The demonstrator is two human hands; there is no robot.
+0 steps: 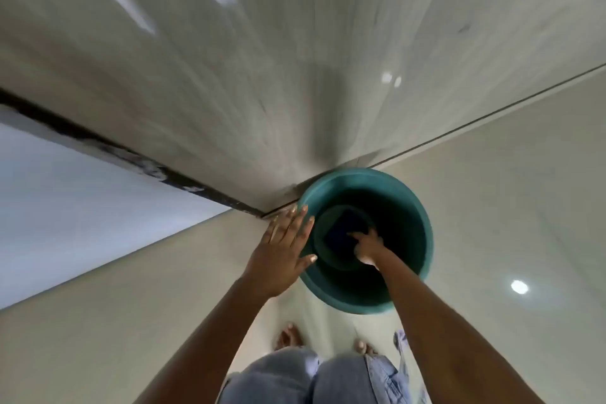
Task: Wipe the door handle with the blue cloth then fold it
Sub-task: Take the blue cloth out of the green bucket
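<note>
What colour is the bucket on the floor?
Teal green bucket, seen in the head view.

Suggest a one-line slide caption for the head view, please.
Right hand reaches the blue cloth at the bottom of a green bucket while the left hand rests on its rim.

Blue cloth — dark, flat, at bucket bottom

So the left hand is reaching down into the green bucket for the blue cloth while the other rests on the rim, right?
Not quite: the head view shows the right hand reaching into the green bucket for the blue cloth, while the left hand rests on the rim.
</note>
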